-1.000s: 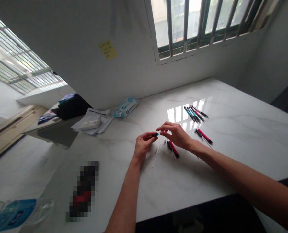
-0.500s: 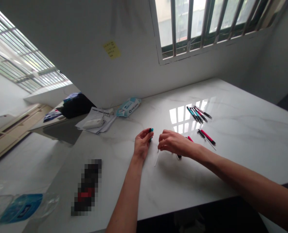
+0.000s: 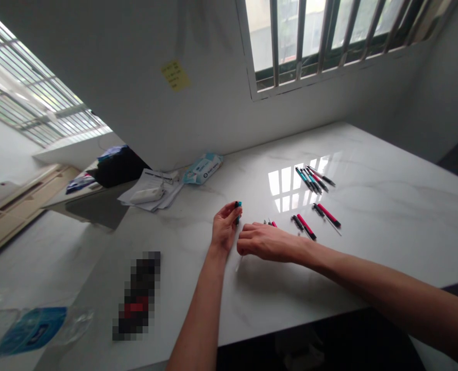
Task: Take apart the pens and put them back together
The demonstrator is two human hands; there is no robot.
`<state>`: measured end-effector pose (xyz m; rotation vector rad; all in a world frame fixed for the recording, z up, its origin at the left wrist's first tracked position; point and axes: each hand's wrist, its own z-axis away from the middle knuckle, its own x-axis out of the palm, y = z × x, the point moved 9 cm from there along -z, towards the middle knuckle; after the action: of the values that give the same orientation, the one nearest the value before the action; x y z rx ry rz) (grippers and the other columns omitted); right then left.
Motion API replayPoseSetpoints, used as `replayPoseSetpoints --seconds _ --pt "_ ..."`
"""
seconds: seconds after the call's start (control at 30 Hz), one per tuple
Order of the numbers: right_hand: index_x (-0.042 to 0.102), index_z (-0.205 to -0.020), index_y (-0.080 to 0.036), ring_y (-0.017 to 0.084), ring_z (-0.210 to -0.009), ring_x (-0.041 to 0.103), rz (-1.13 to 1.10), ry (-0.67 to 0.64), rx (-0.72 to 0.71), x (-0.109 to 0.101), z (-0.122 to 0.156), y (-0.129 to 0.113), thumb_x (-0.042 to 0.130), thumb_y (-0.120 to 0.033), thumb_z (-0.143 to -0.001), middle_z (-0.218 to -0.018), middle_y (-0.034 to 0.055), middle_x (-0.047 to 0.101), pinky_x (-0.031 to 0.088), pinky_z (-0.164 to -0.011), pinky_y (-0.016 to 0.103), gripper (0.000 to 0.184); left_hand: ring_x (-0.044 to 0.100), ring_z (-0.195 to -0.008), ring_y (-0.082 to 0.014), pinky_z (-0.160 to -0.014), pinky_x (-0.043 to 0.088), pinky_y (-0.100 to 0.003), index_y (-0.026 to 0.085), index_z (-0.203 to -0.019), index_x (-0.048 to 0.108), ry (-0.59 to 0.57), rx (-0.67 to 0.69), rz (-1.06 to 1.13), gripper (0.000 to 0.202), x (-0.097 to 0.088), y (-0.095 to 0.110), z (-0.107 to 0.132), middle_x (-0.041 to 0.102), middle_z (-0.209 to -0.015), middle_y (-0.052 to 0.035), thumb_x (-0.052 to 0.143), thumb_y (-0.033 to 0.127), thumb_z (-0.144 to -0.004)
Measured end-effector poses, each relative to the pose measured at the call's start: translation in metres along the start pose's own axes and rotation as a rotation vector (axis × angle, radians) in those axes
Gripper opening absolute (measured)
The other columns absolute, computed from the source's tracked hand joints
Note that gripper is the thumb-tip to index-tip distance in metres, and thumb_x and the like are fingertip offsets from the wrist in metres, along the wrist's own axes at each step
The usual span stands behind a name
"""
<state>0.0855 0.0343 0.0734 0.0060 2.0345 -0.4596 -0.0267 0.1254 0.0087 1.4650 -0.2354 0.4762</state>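
My left hand [image 3: 224, 228] is closed on teal and black pen parts [image 3: 239, 207], held upright between thumb and fingers. Just to its right, my right hand [image 3: 260, 241] is low over the table, fingers pinched on a thin white pen refill [image 3: 238, 265] whose end pokes out below and looks blurred. Beyond the right hand, small red and black pen pieces [image 3: 273, 224] are partly hidden by it. To the right lie a red pen barrel [image 3: 306, 226] beside a black pen part [image 3: 297, 222], and farther on another red barrel [image 3: 329, 215] with a black part and a white refill.
Several whole pens [image 3: 314, 179] lie together at the back. A wet-wipes pack [image 3: 204, 169] and papers [image 3: 155, 193] are near the wall. At the left are a pixelated dark object [image 3: 138, 293] and a water bottle [image 3: 33, 330]. The marble-look table [image 3: 391, 206] meets a barred-window wall.
My right hand has moved left and toward me with the refill, closer to my left wrist. More pen pieces show behind it. My left hand has stayed almost still, holding the pen parts.
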Motion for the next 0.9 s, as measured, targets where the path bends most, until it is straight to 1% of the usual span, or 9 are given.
replayPoseSetpoints --seconds 0.1,0.17,0.27,0.33,0.43,0.53,0.67,0.8,0.9 --pt "0.071 -0.105 -0.018 0.018 -0.091 0.060 -0.078 0.191 0.106 -0.028 0.006 0.017 0.053 -0.019 -0.111 -0.099 0.0070 0.071 0.049 -0.081 0.030 0.019 0.067 -0.074 -0.0086 -0.068 0.050 -0.020 0.020 -0.090 0.083 -0.020 -0.013 -0.008 0.047 0.001 -0.001 -0.001 0.080 -0.087 -0.0012 0.107 0.026 -0.050" --pt "0.073 -0.106 -0.019 0.018 -0.093 0.063 -0.099 0.304 0.195 -0.047 0.015 0.035 0.050 -0.020 -0.112 -0.103 0.0083 0.072 0.051 -0.081 0.030 0.024 0.068 -0.076 -0.0092 -0.071 0.051 -0.021 0.020 -0.090 0.083 -0.034 -0.007 -0.020 0.046 0.002 -0.001 -0.001 0.080 -0.088 -0.0015 0.107 0.027 -0.051" --pt "0.078 -0.107 -0.022 0.019 -0.097 0.069 -0.159 0.452 0.291 -0.070 0.029 0.061 0.048 -0.021 -0.112 -0.105 0.0088 0.074 0.054 -0.086 0.032 0.030 0.067 -0.077 -0.0089 -0.075 0.051 -0.022 0.020 -0.090 0.083 -0.047 0.019 -0.057 0.043 0.004 0.001 -0.001 0.080 -0.088 -0.0010 0.106 0.028 -0.054" --pt "0.079 -0.111 -0.023 0.019 -0.096 0.072 -0.216 0.561 0.356 -0.079 0.038 0.077 0.050 -0.022 -0.111 -0.106 0.0085 0.077 0.057 -0.088 0.034 0.029 0.067 -0.077 -0.0094 -0.077 0.051 -0.023 0.020 -0.090 0.084 -0.057 0.037 -0.104 0.041 0.006 0.001 0.000 0.080 -0.089 -0.0016 0.105 0.027 -0.056" --pt "0.082 -0.112 -0.023 0.019 -0.088 0.075 -0.305 0.686 0.478 -0.083 0.050 0.097 0.064 -0.029 -0.104 -0.106 0.0073 0.081 0.061 -0.086 0.036 0.020 0.069 -0.081 -0.0116 -0.081 0.052 -0.025 0.019 -0.089 0.084 -0.074 0.058 -0.174 0.039 0.009 0.001 0.000 0.081 -0.092 -0.0039 0.104 0.028 -0.057" --pt "0.084 -0.107 -0.023 0.021 -0.086 0.077 -0.486 0.740 0.582 -0.076 0.056 0.112 0.075 -0.039 -0.096 -0.103 0.0068 0.083 0.064 -0.084 0.036 0.022 0.070 -0.082 -0.0135 -0.081 0.053 -0.027 0.018 -0.088 0.084 -0.097 0.056 -0.231 0.040 0.013 0.000 0.001 0.082 -0.092 -0.0055 0.104 0.031 -0.056" --pt "0.086 -0.099 -0.020 0.022 -0.090 0.078 -0.653 0.753 0.607 -0.072 0.054 0.117 0.073 -0.053 -0.097 -0.099 0.0086 0.084 0.062 -0.080 0.033 0.035 0.071 -0.082 -0.0153 -0.079 0.054 -0.028 0.019 -0.089 0.085 -0.122 0.053 -0.287 0.040 0.016 -0.001 0.003 0.082 -0.093 -0.0068 0.104 0.033 -0.056" --pt "0.086 -0.100 -0.020 0.021 -0.088 0.077 -0.683 0.721 0.599 -0.071 0.051 0.117 0.074 -0.056 -0.095 -0.095 0.0080 0.084 0.061 -0.079 0.032 0.038 0.071 -0.081 -0.0151 -0.079 0.054 -0.027 0.019 -0.090 0.086 -0.161 0.045 -0.314 0.039 0.020 -0.001 0.005 0.082 -0.092 -0.0069 0.103 0.033 -0.058" --pt "0.086 -0.098 -0.020 0.022 -0.090 0.077 -0.704 0.662 0.585 -0.062 0.048 0.115 0.075 -0.054 -0.095 -0.097 0.0083 0.084 0.060 -0.081 0.032 0.036 0.070 -0.082 -0.0150 -0.079 0.054 -0.027 0.019 -0.090 0.086 -0.196 0.044 -0.327 0.037 0.024 -0.002 0.007 0.082 -0.093 -0.0068 0.103 0.034 -0.060"
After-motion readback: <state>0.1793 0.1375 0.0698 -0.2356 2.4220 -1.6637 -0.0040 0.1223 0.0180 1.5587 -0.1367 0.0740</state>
